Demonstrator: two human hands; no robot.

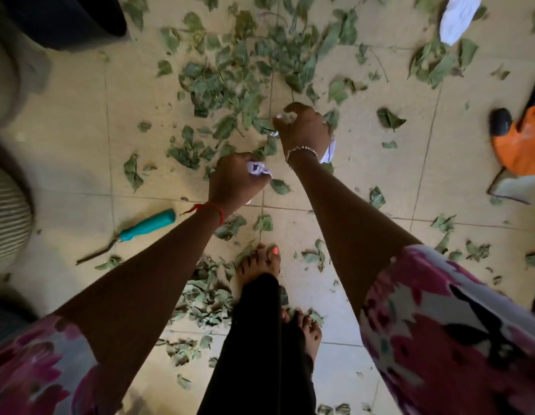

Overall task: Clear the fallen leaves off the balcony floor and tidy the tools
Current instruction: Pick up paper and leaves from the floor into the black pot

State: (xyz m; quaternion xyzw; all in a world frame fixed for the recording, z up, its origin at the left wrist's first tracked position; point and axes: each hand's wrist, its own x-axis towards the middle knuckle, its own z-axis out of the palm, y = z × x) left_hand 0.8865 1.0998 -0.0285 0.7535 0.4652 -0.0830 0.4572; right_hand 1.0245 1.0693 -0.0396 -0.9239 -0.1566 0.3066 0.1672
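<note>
Above the teal-handled tool [146, 225], left hand [234, 181] and right hand [303, 130] each clench white crumpled material [258, 169]; probably a bag being opened for leaves [230, 82].

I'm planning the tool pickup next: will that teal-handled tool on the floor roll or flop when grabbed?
The teal-handled tool probably stays stiff: its thin dark metal end looks rigid. Its rounded handle could roll a little if nudged on the smooth tiled floor. It looks light, lying flat with no leaves on it.

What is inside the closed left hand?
White crumpled paper or plastic shows between the fingers of the left hand. The fist covers the rest, so any leaves inside cannot be seen.
</note>
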